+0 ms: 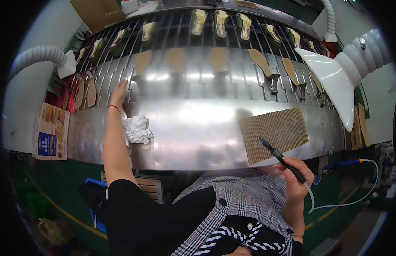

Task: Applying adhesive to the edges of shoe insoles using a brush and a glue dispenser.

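Note:
My left hand (119,92) reaches out over the slatted metal conveyor (245,79), its fingers stretched forward near the slats. I see nothing held in it, though the fingertips are small in view. A red cord circles that wrist. My right hand (299,177) grips a black pen-shaped tool (287,166) with a pointed dark tip and a pale cord at its back end. The tip is above a ribbed brown cardboard sheet (277,132); I cannot tell whether it touches. Tan shoe soles with dark heels, such as this sole (260,63), lie on the conveyor; several look blurred.
Shoe-shaped dark green pieces with cream undersides (199,23) line the far rack. Crumpled white paper (138,129) lies by my left forearm. White hose nozzles jut in at left (68,65) and right (334,81). A printed carton (51,132) stands at the left end.

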Demonstrator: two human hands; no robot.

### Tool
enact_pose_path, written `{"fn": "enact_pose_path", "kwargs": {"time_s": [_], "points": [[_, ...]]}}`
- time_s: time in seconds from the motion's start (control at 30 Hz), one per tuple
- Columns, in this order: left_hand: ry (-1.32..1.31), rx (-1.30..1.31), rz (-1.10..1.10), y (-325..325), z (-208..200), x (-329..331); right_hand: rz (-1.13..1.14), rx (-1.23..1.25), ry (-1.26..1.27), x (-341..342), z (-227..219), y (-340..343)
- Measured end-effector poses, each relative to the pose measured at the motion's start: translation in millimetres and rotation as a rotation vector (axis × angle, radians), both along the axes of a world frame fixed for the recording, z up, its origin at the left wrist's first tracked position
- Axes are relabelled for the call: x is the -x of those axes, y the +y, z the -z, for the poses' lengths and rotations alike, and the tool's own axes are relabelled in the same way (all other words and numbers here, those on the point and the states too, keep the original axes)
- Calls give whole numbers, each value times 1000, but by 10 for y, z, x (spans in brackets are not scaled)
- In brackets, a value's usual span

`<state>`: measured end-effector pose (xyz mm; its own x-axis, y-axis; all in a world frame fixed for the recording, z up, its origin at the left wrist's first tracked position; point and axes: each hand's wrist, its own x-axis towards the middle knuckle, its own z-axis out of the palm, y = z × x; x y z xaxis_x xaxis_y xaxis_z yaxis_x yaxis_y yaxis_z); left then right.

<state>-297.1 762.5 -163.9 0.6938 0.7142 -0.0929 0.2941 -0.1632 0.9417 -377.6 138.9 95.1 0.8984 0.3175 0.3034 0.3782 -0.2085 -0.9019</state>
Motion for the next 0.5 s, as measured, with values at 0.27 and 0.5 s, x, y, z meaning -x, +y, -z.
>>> {"fn": "enact_pose_path", "kwargs": {"time_s": [0.27,0.5], "points": [[902,-637,-309,775,91,628,61,-22,105,-62,109,45],[1045,-622,-267,813,8,429,158,40,102,-33,137,-19]]}}
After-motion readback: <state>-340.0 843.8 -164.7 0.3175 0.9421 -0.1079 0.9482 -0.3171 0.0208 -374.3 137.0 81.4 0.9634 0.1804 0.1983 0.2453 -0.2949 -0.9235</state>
